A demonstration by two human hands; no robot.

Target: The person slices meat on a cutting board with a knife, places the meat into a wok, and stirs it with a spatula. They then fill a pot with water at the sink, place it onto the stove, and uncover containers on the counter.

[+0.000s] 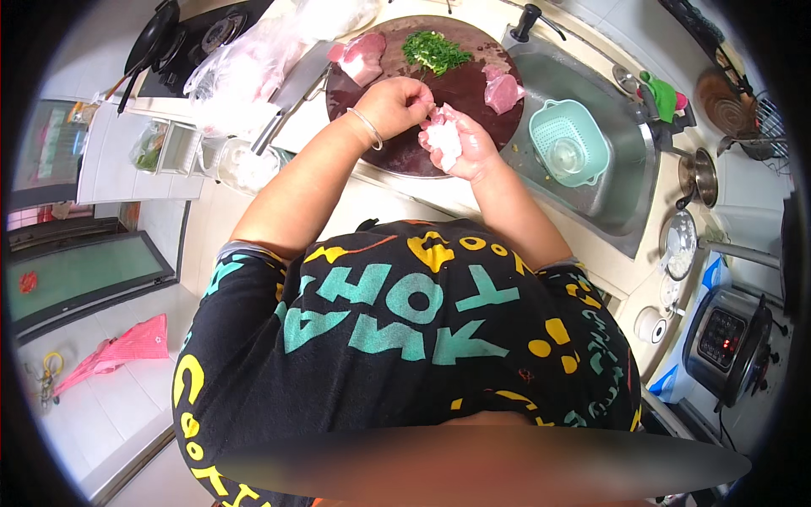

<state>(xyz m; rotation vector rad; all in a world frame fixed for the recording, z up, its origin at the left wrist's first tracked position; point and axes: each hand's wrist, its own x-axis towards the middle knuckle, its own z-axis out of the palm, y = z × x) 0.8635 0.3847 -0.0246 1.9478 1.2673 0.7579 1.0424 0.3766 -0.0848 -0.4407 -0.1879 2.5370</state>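
My right hand (472, 144) holds a pale piece of raw meat or fat (447, 142) in its upturned palm, over the front of a round dark chopping board (405, 155). Thumb and fingers of my left hand (399, 109) are pinched together at the upper edge of that piece. On the board beyond my hands lies a heap of chopped green onion (436, 52). A larger chunk of raw pork (362, 60) rests at the board's far left, and a smaller pink chunk (502, 92) at its right edge.
Left of the board lie a cleaver (306, 77) and a filled plastic bag (244, 70), near a gas stove (212, 38). To the right, a steel sink (624, 196) holds a light-green colander (570, 117) with a clear bowl inside. An electric cooker (722, 342) stands far right.
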